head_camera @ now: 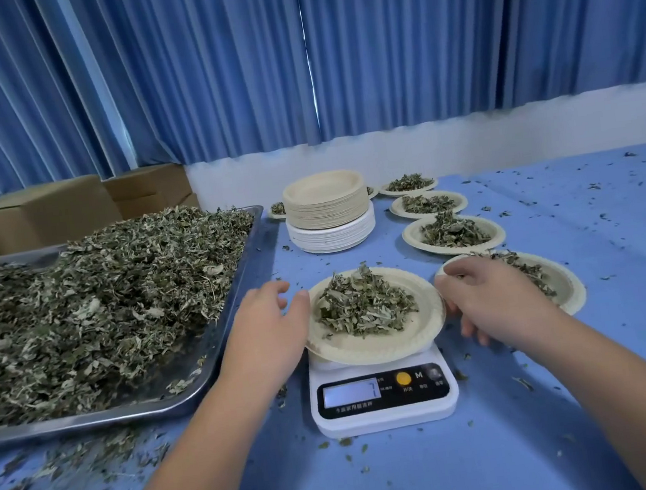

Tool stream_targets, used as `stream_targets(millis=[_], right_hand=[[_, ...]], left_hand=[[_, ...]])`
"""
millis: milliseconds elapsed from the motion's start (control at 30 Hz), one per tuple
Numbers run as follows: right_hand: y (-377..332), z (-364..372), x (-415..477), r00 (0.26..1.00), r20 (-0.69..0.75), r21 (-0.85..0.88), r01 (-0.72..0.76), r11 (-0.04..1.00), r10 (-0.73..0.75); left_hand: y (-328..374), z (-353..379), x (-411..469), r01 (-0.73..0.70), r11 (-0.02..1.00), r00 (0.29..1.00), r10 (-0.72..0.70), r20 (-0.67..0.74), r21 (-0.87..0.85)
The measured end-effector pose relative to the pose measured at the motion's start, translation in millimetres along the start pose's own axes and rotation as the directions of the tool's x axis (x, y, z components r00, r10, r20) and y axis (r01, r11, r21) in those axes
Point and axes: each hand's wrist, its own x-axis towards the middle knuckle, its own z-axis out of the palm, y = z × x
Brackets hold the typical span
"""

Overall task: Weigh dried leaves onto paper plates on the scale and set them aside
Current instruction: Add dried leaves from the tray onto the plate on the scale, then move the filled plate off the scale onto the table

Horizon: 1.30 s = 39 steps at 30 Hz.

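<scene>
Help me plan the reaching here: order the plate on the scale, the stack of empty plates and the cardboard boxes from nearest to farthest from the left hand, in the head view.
1. Plate on the scale: just right of the left hand, beside its fingers.
2. Stack of empty plates: beyond, mid-table.
3. Cardboard boxes: far left, behind the tray.
</scene>
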Motion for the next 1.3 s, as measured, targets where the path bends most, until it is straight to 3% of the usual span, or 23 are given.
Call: stream_targets(millis=[133, 267, 500, 767, 900, 1033, 1133, 1300], right_hand=[[-3, 2, -3, 0.989, 0.104, 0.169, -0.119, 0.978, 0.102], [-9, 2, -8, 0.98, 0.157, 0.413, -0.181, 0.893, 0.126], [-21, -6, -17, 0.969, 0.24, 0.642, -0.198, 0.74, 0.052], [-15, -31, 51, 0.959, 0.272, 0.637, -0.242, 0.732, 0.081], [-11, -50, 126, 0.956, 0.271, 0.626, -0.263, 0.734, 0.112], [-21, -76, 172, 0.941, 0.287, 0.608, -0.323, 0.725, 0.179], [-35, -96, 189, 0.921, 0.309, 0.605, -0.381, 0.699, 0.235], [-49, -141, 214, 0.862, 0.344, 0.535, -0.505, 0.677, 0.371]], left_hand=[[1, 1, -2, 0.209, 0.975, 0.968, -0.195, 0.158, -0.075], [14, -7, -8, 0.23, 0.93, 0.964, -0.177, 0.2, -0.286], [32, -19, -19, 0.266, 0.836, 0.96, -0.184, 0.212, -0.48], [65, -9, 48, 0.348, 0.814, 0.872, -0.098, 0.48, -0.466], [86, 17, 114, 0.354, 0.789, 0.852, -0.05, 0.521, -0.503], [115, 34, 162, 0.344, 0.799, 0.884, -0.098, 0.457, -0.494], [145, 31, 182, 0.412, 0.773, 0.866, -0.168, 0.471, -0.482], [195, 30, 218, 0.582, 0.701, 0.748, -0.262, 0.61, -0.413]])
